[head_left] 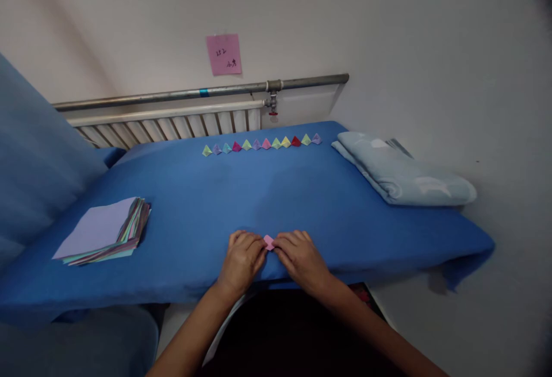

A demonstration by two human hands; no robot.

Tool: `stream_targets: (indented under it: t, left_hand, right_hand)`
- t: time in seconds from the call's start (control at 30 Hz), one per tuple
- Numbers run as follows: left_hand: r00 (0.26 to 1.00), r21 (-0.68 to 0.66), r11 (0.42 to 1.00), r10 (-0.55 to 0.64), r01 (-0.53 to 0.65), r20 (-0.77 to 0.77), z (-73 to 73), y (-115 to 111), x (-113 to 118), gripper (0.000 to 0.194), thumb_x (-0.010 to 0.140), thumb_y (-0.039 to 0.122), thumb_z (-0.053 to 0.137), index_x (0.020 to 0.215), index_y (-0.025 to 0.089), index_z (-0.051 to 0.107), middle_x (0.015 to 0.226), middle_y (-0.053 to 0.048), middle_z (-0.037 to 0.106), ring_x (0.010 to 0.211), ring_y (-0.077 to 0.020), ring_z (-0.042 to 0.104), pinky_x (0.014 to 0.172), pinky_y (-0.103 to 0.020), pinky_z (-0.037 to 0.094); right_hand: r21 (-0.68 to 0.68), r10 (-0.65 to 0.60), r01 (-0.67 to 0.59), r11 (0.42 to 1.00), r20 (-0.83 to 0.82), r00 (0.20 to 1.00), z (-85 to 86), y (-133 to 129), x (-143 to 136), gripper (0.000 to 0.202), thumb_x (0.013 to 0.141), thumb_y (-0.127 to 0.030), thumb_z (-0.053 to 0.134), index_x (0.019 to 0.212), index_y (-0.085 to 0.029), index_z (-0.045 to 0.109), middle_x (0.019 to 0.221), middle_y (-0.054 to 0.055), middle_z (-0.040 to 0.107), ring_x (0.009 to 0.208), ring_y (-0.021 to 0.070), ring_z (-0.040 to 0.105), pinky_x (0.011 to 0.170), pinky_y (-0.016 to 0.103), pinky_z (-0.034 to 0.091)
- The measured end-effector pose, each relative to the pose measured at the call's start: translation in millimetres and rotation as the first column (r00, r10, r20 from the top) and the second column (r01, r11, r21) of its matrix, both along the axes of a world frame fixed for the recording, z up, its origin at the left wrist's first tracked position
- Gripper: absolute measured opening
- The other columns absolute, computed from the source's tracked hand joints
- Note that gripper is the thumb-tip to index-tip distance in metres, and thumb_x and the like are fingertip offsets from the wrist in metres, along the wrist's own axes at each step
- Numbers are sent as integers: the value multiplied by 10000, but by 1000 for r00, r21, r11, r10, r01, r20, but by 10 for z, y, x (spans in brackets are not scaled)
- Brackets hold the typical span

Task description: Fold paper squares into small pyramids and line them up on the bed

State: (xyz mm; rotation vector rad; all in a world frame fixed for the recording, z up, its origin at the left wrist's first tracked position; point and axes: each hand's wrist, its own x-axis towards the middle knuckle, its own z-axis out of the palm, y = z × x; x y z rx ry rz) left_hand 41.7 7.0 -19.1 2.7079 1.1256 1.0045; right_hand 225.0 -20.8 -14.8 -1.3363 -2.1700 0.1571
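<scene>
A small folded piece of pink paper (269, 242) is between my two hands, close to the front edge of the blue cloth. My left hand (242, 261) pinches its left side with the fingertips. On its right side, the fingers of my right hand (301, 257) are closed on the paper too. Farther back on the cloth lies a row of several small folded paper pieces (266, 143) in green, purple, blue, pink, yellow and red.
A stack of coloured paper sheets (97, 226) lies at the left on the blue cloth (194, 204). At the right is a folded pale blanket (405, 173). A radiator (172, 127) and a pipe (159, 96) run along the back wall, under a pink note (224, 55).
</scene>
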Motion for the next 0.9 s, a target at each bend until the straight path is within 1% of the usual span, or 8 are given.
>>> stream_targets:
  t: [0.1, 0.2, 0.3, 0.4, 0.5, 0.6, 0.7, 0.9]
  left_hand:
    - [1000, -38, 999, 12, -12, 7, 13, 8, 2, 137, 898, 185, 523, 941, 196, 653, 945, -38, 701, 900, -174, 601, 910, -396, 381]
    - [999, -115, 992, 54, -54, -4, 35, 20, 8, 123, 893, 219, 549, 914, 211, 670, 921, -30, 698, 923, -187, 577, 879, -380, 372]
    - [990, -221, 965, 131, -138, -47, 78, 33, 18, 131, 892, 250, 558, 893, 232, 688, 897, -23, 689, 908, -194, 559, 827, -358, 367]
    - [978, -291, 935, 173, -200, -116, 144, 46, 34, 165, 899, 284, 547, 859, 238, 700, 835, -21, 674, 857, -191, 554, 792, -344, 355]
    - [965, -325, 914, 193, -242, -178, 217, 65, 59, 200, 900, 318, 542, 815, 232, 703, 800, -23, 668, 843, -193, 557, 801, -349, 341]
    - [949, -356, 890, 209, -284, -235, 279, 87, 85, 235, 908, 341, 522, 806, 229, 702, 815, -30, 675, 856, -204, 564, 800, -356, 335]
    - [930, -389, 862, 217, -324, -296, 323, 109, 104, 265, 910, 365, 501, 808, 226, 704, 848, -41, 685, 870, -222, 571, 796, -365, 341]
    - [923, -449, 822, 222, -351, -315, 358, 161, 128, 268, 897, 368, 502, 822, 211, 706, 878, -55, 711, 917, -236, 604, 828, -377, 364]
  right_hand:
    - [-23, -22, 22, 999, 13, 1000, 0, 26, -13, 178, 951, -193, 444, 951, -196, 623, 925, 47, 666, 830, 195, 529, 759, 329, 342]
    - [-64, -54, 54, 996, 3, 999, 28, 48, -37, 162, 944, -187, 454, 903, -197, 611, 916, 42, 661, 833, 190, 539, 752, 323, 348]
    - [-101, -82, 79, 992, -28, 996, 72, 60, -63, 152, 933, -181, 463, 851, -197, 590, 892, 39, 653, 828, 182, 550, 749, 314, 356]
    - [-116, -104, 98, 988, -49, 993, 104, 68, -80, 151, 926, -184, 461, 834, -200, 579, 875, 40, 650, 821, 178, 554, 750, 312, 362]
    - [-127, -121, 111, 986, -74, 990, 117, 79, -86, 158, 930, -221, 470, 816, -206, 579, 871, 36, 655, 800, 171, 554, 741, 310, 361]
    - [-150, -142, 129, 980, -78, 987, 123, 97, -88, 184, 933, -253, 483, 781, -204, 576, 843, 29, 652, 790, 167, 553, 740, 305, 363]
    - [-176, -158, 143, 974, -74, 985, 125, 121, -91, 201, 932, -251, 486, 762, -202, 580, 816, 23, 641, 786, 162, 550, 737, 298, 368]
    - [-196, -191, 169, 966, -96, 977, 118, 157, -97, 183, 902, -230, 524, 733, -203, 589, 791, 18, 628, 768, 155, 548, 717, 288, 374]
